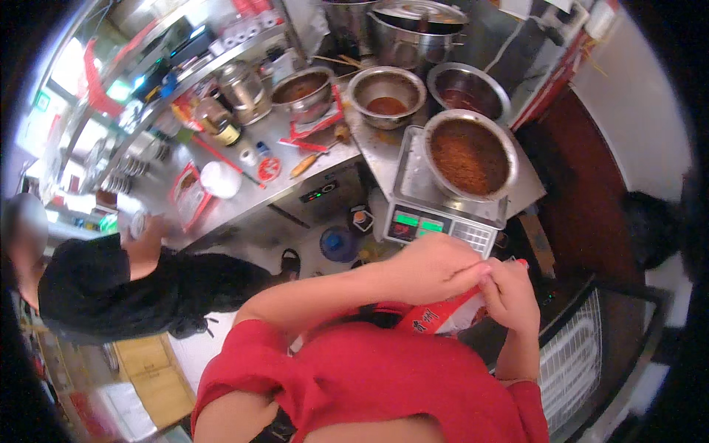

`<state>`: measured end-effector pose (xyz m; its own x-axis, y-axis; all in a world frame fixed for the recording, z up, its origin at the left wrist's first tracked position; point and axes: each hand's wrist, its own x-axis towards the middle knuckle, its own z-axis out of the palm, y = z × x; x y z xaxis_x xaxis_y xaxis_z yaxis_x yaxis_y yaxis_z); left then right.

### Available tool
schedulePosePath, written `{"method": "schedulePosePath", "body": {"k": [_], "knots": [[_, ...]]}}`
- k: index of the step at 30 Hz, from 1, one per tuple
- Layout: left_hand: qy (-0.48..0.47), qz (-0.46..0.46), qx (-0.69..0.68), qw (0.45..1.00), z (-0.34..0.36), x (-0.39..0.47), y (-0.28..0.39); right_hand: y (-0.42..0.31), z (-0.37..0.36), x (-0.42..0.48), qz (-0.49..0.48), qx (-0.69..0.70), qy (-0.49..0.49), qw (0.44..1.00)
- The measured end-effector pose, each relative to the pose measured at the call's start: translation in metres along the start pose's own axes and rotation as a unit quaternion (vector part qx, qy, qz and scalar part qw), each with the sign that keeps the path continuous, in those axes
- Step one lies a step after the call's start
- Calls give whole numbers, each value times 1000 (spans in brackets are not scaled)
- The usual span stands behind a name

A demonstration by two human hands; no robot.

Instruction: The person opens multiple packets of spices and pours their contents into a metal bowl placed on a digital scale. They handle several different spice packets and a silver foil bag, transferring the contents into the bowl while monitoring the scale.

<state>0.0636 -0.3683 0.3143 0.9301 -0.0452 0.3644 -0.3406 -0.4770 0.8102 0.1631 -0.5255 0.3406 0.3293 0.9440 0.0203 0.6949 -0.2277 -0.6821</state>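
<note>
My left hand point(443, 263) and my right hand point(510, 294) meet in front of my chest, just below a digital scale point(473, 235). Both grip the upper edge of a red and white plastic packet point(424, 321) that bears printed writing. Its lower part hangs against my red shirt, and my fingers cover much of the top, so I cannot tell if it is torn. On the scale's metal platform stands a steel bowl point(469, 155) of red-brown, coarse food, perhaps chili. The scale's green displays are lit.
Steel bowls with reddish remains point(386, 105) and a large lidded pot point(418, 33) stand behind the scale. A white tub point(220, 180), a brown bottle point(219, 122) and a red packet point(188, 194) sit on the steel counter. A person in black point(149, 288) works at left; a heater-like grille point(573, 349) stands at right.
</note>
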Motion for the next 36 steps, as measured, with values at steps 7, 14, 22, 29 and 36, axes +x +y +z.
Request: {"method": "schedulePosePath", "body": {"k": [7, 14, 22, 29, 36], "knots": [[9, -216, -378, 900, 36, -15, -18, 0, 21, -26, -121, -154, 215, 957], [221, -391, 323, 833, -54, -150, -218, 23, -3, -59, 76, -138, 657, 738], [621, -378, -30, 686, -170, -183, -253, 22, 20, -64, 235, -203, 570, 760], [559, -469, 76, 680, -262, -191, -375, 9, 50, -35, 214, -132, 610, 752], [593, -328, 382, 628, -283, -161, -395, -14, 77, 6, 189, -157, 623, 743]]}}
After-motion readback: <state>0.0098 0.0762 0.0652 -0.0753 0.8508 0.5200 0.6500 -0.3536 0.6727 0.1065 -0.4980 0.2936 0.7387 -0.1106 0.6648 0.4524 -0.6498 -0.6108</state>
